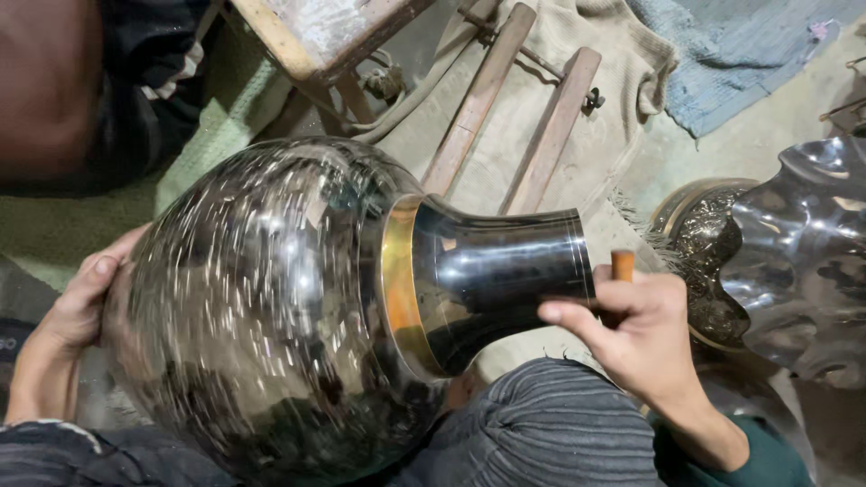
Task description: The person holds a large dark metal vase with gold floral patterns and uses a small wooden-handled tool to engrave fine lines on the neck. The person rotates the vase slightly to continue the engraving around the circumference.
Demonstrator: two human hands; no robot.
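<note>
A large round metal pot (271,307) with a hammered, shiny belly lies on its side across my lap, its dark polished neck (505,271) pointing right, with a brass-coloured band at the shoulder. My left hand (86,293) presses flat against the pot's rounded base on the left. My right hand (645,329) is closed around a wooden-handled tool (622,266), held against the rim of the neck. The tool's working end is hidden behind the hand and neck.
A wooden frame (519,108) of two slats lies on beige cloth beyond the pot. A wooden stool (316,41) stands at the top. Shiny wavy-edged metal vessels (794,252) sit at the right. A blue cloth (740,54) lies at the top right.
</note>
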